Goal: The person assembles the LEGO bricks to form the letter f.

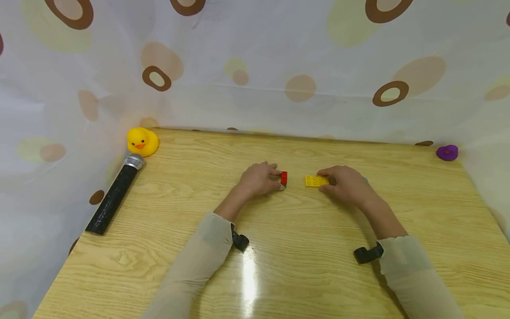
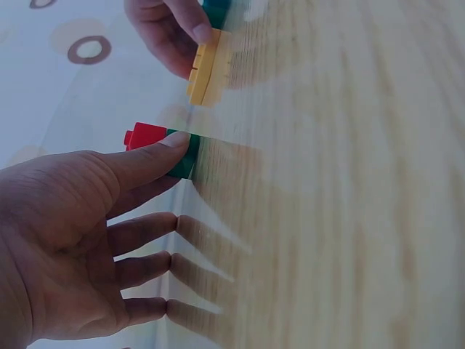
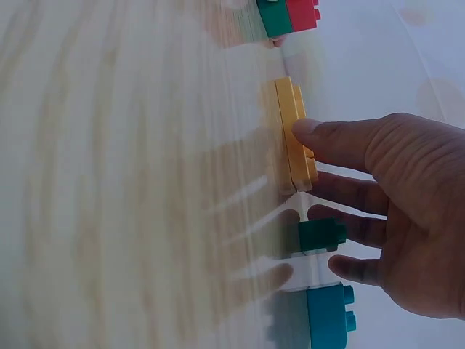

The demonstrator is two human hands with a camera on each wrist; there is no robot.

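yellow brick [image 1: 312, 181]: i pinch w/ r hand [image 1: 345, 184], red-green stack [image 2: 149, 135] w/ l hand [image 1: 256, 179]; prob. positioning step, next needs alignment.

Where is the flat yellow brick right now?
In the head view, the yellow brick is just right of centre, pinched by the right hand, with the red brick to its left.

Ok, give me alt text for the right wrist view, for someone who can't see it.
A right hand pinches a yellow brick at a wooden table. Lower in the picture stand a small dark green brick and a teal brick; at the top edge, a red brick is stacked on a green one.
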